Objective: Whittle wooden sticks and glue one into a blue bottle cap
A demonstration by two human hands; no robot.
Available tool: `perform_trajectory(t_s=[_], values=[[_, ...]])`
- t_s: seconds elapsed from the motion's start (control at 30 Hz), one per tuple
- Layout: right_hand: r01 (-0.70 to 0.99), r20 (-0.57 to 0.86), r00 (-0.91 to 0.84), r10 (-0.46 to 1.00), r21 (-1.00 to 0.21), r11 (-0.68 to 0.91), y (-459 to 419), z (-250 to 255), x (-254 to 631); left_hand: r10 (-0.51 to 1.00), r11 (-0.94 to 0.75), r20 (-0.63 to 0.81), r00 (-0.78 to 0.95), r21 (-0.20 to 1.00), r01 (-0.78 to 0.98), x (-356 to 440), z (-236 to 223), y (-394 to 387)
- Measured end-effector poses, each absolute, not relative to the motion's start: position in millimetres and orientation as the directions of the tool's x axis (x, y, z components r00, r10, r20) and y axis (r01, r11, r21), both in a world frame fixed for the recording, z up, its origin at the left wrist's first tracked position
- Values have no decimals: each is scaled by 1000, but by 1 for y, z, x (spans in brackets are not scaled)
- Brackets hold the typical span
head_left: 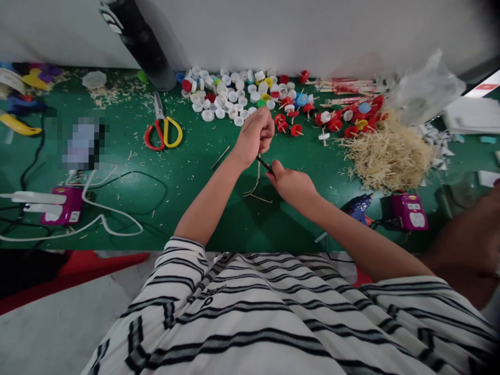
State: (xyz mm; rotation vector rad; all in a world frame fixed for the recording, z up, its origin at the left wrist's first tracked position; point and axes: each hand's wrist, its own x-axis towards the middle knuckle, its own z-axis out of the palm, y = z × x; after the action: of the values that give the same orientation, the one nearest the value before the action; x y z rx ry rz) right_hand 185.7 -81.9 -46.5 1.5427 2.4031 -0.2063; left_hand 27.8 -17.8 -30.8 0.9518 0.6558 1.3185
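Note:
My left hand is closed on a thin wooden stick, which points down toward me from the fist. Lower and to the right, my right hand is closed around a small dark knife. The knife lies against or right beside the stick; its edge is too small to make out. Long curled shavings hang or lie just below the stick's lower part. Another thin stick rests on the green table left of my hands.
Scissors, a black bottle and a blurred phone are on the left. White bottle caps and red caps on sticks line the back. A shavings heap, glue gun and purple power strip are right, near another person's arm.

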Motion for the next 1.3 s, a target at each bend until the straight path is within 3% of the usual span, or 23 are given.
perform_trajectory(t_s=[0.17, 0.3, 0.53, 0.8, 1.0, 1.3], values=[[913, -316, -374, 872, 38, 406, -87, -52, 184, 990, -14, 80, 118, 877, -481, 26, -29, -18], [895, -398, -392, 829, 45, 445, -94, -58, 186, 998, 54, -29, 63, 893, -447, 22, -25, -19], [892, -451, -381, 807, 49, 449, -99, -60, 188, 991, -4, 62, 117, 894, -447, 25, -25, -23], [878, -486, -374, 790, 88, 470, -104, -58, 187, 992, 122, -102, 72, 921, -370, 19, -22, -20], [890, -526, -342, 778, 83, 448, -109, -51, 190, 993, 115, -118, 9, 940, -321, 22, -21, -20], [901, -470, -359, 806, 51, 431, -112, -44, 206, 980, 179, -200, -16, 905, -387, 25, -17, -18]])
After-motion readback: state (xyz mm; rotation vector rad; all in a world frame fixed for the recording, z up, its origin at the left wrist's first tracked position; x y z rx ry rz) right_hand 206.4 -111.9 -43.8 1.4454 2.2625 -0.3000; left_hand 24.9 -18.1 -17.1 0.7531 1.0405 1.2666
